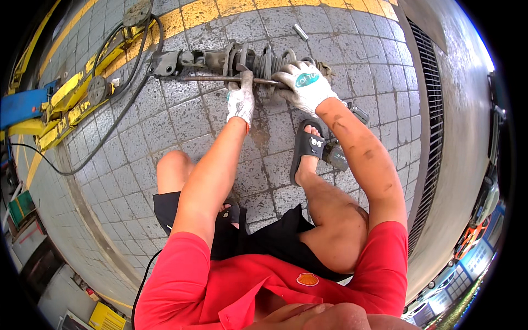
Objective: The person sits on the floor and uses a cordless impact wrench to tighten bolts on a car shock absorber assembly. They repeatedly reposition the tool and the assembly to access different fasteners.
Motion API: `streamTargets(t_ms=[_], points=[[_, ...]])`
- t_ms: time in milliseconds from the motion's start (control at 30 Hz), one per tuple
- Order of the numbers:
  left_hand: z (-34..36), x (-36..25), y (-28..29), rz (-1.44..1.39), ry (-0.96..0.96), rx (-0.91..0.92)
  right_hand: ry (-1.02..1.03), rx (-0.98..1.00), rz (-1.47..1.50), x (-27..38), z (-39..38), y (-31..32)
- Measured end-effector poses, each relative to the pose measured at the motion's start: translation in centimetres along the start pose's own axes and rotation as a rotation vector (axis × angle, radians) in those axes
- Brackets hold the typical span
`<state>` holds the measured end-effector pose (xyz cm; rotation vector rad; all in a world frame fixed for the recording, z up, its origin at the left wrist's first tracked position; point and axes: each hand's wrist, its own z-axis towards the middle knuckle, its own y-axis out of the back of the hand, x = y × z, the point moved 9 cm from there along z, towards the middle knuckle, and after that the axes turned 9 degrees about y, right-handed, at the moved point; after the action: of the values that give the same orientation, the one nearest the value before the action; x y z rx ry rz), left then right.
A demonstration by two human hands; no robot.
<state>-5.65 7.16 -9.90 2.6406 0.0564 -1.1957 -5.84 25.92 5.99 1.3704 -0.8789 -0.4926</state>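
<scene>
A dirty strut with a coil spring (268, 61) lies across the tiled floor in front of me, its bracket end pointing left. A long threaded rod (212, 78), apparently part of a spring compressor, runs along its near side. My left hand (240, 103), in a white knit glove, is closed about the rod near its middle, fingers against a metal clamp. My right hand (307, 87), in a matching glove with a green patch, closes around the rod's right end beside the coils. Its palm hides that end and part of the spring.
Beyond the strut lies a small metal tube (300, 32). A power tool (336, 155) rests beside my sandalled foot (309, 146). At left are a yellow and blue lift arm (69, 104) and a black hose (118, 124). A floor grate (432, 110) runs along the right.
</scene>
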Motion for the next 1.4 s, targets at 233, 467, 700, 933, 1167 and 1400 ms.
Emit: streamTargets(t_ms=[233,467,700,933,1167,1400], points=[[-1.0,-1.0,-0.7,0.070,-0.036,0.041,-0.311,-0.123,0.201,-2.7,-3.9,0.0],[0.1,-0.3,-1.2,0.092,-0.042,0.081,-0.701,-0.099,0.698,-4.5,-8.4,-3.8],[0.5,-0.1,-1.2,-0.050,-0.080,0.062,-0.849,-0.163,0.967,-4.9,-7.5,-3.7],[0.9,1.2,-2.2,-0.235,0.078,0.221,-0.811,-0.187,0.852,-6.1,-6.8,-2.7],[-0.2,0.0,-1.7,-0.280,-0.006,0.095,-0.676,-0.445,0.958,-5.5,-8.0,-3.1],[0.0,0.3,-1.6,-0.227,0.024,0.156,-0.845,-0.267,0.861,-6.0,-7.1,-2.7]])
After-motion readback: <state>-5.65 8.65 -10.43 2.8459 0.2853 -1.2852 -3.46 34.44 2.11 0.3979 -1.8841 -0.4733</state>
